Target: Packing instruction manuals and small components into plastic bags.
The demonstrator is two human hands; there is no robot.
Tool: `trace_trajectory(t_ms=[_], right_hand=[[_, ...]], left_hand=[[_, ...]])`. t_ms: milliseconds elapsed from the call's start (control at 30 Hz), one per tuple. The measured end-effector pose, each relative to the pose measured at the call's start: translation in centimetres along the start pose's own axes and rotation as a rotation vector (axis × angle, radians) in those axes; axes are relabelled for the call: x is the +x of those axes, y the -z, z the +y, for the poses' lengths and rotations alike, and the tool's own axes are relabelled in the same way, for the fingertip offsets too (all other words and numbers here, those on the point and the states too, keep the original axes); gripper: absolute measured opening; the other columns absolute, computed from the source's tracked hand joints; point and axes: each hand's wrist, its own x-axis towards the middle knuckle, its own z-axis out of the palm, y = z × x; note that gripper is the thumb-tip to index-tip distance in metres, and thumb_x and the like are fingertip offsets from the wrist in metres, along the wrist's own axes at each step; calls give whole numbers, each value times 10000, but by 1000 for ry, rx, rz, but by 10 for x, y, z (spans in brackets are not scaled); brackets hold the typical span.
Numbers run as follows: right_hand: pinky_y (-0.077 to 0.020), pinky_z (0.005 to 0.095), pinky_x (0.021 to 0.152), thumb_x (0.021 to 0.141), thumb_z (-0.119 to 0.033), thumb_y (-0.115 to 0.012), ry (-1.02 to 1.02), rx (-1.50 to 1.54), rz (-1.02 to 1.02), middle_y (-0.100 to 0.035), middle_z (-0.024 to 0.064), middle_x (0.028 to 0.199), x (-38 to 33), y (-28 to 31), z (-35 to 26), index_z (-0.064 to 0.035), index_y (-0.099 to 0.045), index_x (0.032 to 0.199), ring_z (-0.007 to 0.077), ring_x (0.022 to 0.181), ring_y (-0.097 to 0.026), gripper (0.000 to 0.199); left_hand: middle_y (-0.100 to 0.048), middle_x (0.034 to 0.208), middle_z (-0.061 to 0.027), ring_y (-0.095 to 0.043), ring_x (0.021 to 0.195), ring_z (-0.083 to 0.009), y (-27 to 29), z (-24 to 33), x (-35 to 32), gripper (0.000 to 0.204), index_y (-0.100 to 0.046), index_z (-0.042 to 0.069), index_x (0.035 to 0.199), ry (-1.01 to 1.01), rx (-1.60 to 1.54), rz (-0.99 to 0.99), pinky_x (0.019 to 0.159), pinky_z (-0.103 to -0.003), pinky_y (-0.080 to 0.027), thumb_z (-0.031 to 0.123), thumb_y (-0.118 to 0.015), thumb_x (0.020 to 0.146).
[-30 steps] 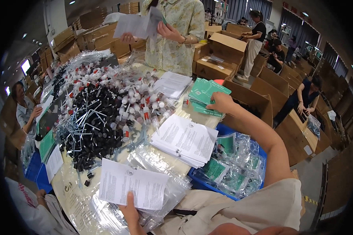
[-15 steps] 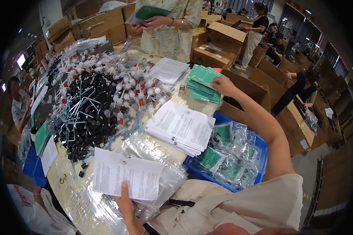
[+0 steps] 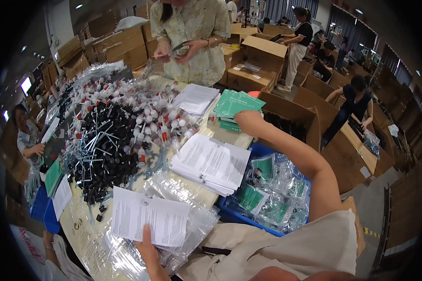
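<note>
My left hand (image 3: 147,248) pinches a printed white sheet (image 3: 150,218), thumb on top and fingers hidden beneath. Under that sheet lie clear plastic bags (image 3: 199,220). At the far right of the table, my right hand (image 3: 249,122) is closed on the edge of a green printed card (image 3: 237,104), at the top of a pile of such cards. Its fingertips are partly hidden. Between my hands sits a thick stack of white printed sheets (image 3: 213,161). Right of it, a blue bin (image 3: 267,228) holds clear bags with green cards in them.
A large heap of black caps (image 3: 96,154), metal rods (image 3: 98,140) and small red-and-white bottles (image 3: 164,133) covers the left of the table. Another paper stack (image 3: 197,98) lies farther back. Someone stands across the table; cardboard boxes (image 3: 309,117) stand at right.
The view has shifted slightly. My right hand has moved a little left over the green cards, and the top card has turned. The person opposite has lowered their green booklet.
</note>
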Motion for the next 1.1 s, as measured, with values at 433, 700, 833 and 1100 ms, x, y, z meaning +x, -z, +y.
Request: trace_trajectory(t_ms=[433,700,833,1100], right_hand=[[-363,363,974,904,-75,-387,520,1107,255,-530,123,1223,-36,77,-157,-69,-509,1203,274,1145,-490,323],[-279,481,1008,725,-27,-514,1369,690,207,-497,65,1219,-56,34,-250,-115,-533,1083,313,1237,-362,369],[-268,497,1009,721,-63,-547,1514,778,186,-467,64,1255,-45,38,-289,-131,-541,1054,335,1248,-337,340],[-432,332,904,841,-279,-617,511,2112,-1248,-550,106,1142,-59,75,-381,-12,-457,1217,171,1036,-540,489]], left_hand=[[-529,1162,-135,-532,1015,-199,-1,15,0,432,-430,-76,1217,49,10,-53,870,-302,-425,163,-553,878],[-489,1222,-124,-519,1069,-228,4,42,-24,493,-359,-22,1293,10,-303,73,867,-343,-448,290,-474,929],[-483,1229,-117,-505,1072,-206,23,51,-48,429,-383,-18,1266,7,-152,315,885,-333,-433,89,-536,879],[-522,1141,-63,-485,1014,-127,84,96,-133,326,-489,-27,1167,-466,-130,578,869,-272,-393,142,-542,894]])
